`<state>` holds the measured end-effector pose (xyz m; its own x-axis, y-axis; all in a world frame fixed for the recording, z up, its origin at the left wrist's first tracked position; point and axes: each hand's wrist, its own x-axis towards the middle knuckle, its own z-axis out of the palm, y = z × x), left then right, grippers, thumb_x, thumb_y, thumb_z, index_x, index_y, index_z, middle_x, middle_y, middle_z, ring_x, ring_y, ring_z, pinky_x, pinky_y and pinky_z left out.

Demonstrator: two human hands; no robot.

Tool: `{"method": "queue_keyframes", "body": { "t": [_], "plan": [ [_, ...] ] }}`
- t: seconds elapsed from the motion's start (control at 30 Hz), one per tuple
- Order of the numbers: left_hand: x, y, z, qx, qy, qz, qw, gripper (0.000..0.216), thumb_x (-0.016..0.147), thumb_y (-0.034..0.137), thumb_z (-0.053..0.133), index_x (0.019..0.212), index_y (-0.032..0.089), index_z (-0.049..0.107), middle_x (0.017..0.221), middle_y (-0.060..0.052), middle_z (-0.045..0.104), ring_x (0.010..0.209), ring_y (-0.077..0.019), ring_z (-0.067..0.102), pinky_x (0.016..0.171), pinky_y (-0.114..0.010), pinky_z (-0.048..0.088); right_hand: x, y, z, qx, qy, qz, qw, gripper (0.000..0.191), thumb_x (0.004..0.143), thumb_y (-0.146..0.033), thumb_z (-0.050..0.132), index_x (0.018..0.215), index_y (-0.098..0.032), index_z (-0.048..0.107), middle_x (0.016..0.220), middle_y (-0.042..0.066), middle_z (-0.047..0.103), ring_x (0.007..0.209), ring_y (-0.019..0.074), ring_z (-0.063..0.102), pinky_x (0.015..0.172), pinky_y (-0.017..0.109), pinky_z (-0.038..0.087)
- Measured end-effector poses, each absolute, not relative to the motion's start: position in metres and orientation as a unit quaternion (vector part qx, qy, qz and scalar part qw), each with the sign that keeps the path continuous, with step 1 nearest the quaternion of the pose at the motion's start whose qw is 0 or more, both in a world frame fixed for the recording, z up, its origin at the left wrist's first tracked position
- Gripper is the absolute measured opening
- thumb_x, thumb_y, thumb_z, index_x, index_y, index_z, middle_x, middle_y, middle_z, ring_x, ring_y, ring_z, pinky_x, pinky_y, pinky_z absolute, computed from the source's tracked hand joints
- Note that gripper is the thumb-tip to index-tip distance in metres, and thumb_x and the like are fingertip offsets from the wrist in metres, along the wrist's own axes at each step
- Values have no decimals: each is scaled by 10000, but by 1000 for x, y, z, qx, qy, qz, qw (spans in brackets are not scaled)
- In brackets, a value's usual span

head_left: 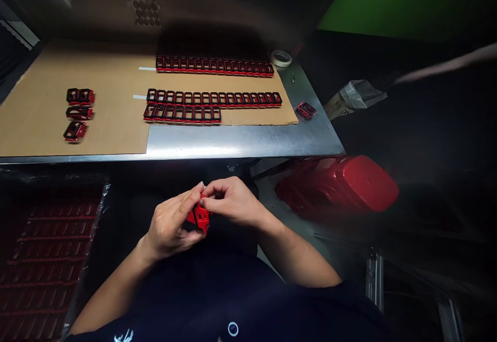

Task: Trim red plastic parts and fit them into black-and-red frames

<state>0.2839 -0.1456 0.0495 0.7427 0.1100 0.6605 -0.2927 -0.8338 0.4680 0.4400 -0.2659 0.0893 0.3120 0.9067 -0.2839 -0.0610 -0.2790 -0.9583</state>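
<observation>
My left hand is closed around a small red plastic part with cut-out slots, held in front of my body below the table edge. From the right, my right hand pinches at the upper end of the same part with thumb and forefinger. What lies between those fingertips is too small to make out. Several red and black frame-like pieces of similar colour stand in rows on the cardboard beyond my hands.
At the left of the cardboard sit several more red-black pieces. One piece lies on the metal tabletop at right, near a tape roll. Below are a crate of red parts and a red stool.
</observation>
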Motion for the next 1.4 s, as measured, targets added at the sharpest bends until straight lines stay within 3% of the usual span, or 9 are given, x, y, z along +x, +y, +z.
{"method": "queue_keyframes", "body": {
  "t": [0.13,0.27,0.37,0.43,0.6,0.73,0.93,1.23,1.4],
  "plan": [
    [278,-148,46,875,-24,351,332,943,700,140,818,1535,169,382,1372,-184,643,1161,-284,702,962,-380,627,442,-264,88,-635,-351,484,489,253,872,-332,632,735,-139,721,656,2,680,598,114,594,571,221,426],
    [268,-152,39,792,57,343,502,907,705,163,838,1503,240,416,1416,-154,617,1239,-284,658,1034,-399,580,452,-264,79,-662,-264,457,532,324,882,-459,637,794,-152,696,590,4,694,525,114,600,556,220,439],
    [265,-155,37,745,66,336,572,904,693,148,852,1486,240,427,1441,-169,593,1312,-297,599,1084,-422,534,456,-266,70,-695,-243,427,525,465,859,-568,667,643,-159,617,454,-17,604,425,85,501,493,209,380],
    [265,-156,37,745,62,325,579,901,689,147,856,1481,235,435,1437,-177,594,1324,-299,588,1081,-415,535,453,-268,65,-672,-235,449,541,460,822,-584,711,662,-162,623,481,-15,623,454,93,534,521,215,418],
    [265,-157,35,741,69,311,592,880,707,168,846,1477,240,426,1448,-194,577,1326,-316,585,1067,-434,546,438,-275,55,-527,-192,576,595,474,777,-548,774,1042,-162,698,751,36,755,663,162,698,709,300,553],
    [264,-159,33,734,68,295,607,870,732,160,822,1484,258,395,1477,-198,547,1331,-323,579,1016,-421,586,429,-282,54,-444,-208,661,568,486,878,-584,646,982,-118,734,799,78,742,741,190,701,776,333,542],
    [266,-163,34,726,72,272,627,863,748,137,795,1488,265,369,1483,-198,542,1280,-309,625,901,-354,642,421,-284,57,-430,-223,673,560,489,852,-579,672,982,-114,748,845,73,695,780,182,634,778,308,495],
    [266,-168,25,702,89,252,660,786,786,145,754,1447,266,347,1521,-221,488,1367,-329,545,1041,-487,561,413,-282,49,-442,-200,667,565,461,788,-556,765,924,-117,729,798,52,683,708,144,611,726,282,490],
    [271,-172,17,695,84,277,659,752,791,135,757,1399,270,335,1504,-237,495,1333,-311,580,1010,-497,573,407,-281,50,-470,-176,643,579,391,736,-476,840,883,-152,677,784,26,690,685,133,641,671,249,499]
  ]
}}
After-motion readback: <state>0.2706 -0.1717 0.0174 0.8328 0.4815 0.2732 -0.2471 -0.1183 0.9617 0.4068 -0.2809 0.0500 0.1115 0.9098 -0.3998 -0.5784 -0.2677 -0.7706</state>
